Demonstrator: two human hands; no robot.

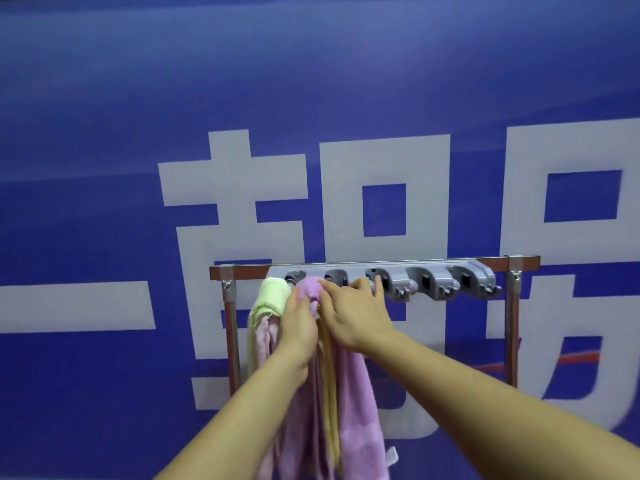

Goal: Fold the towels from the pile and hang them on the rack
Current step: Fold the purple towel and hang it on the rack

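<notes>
A grey rack with several clips is fixed to a metal bar in front of me. A pale green towel hangs from its leftmost clip. A pink towel bunches at the second clip and hangs down long, with a yellow strip along it. My left hand grips the pink towel just under the clip. My right hand lies over the top of the bunch, its fingers stretched toward the clip and touching the fabric.
The bar sits on a metal frame with upright posts at both ends. Behind it hangs a blue banner with large white characters. Three grey clips to the right hold nothing.
</notes>
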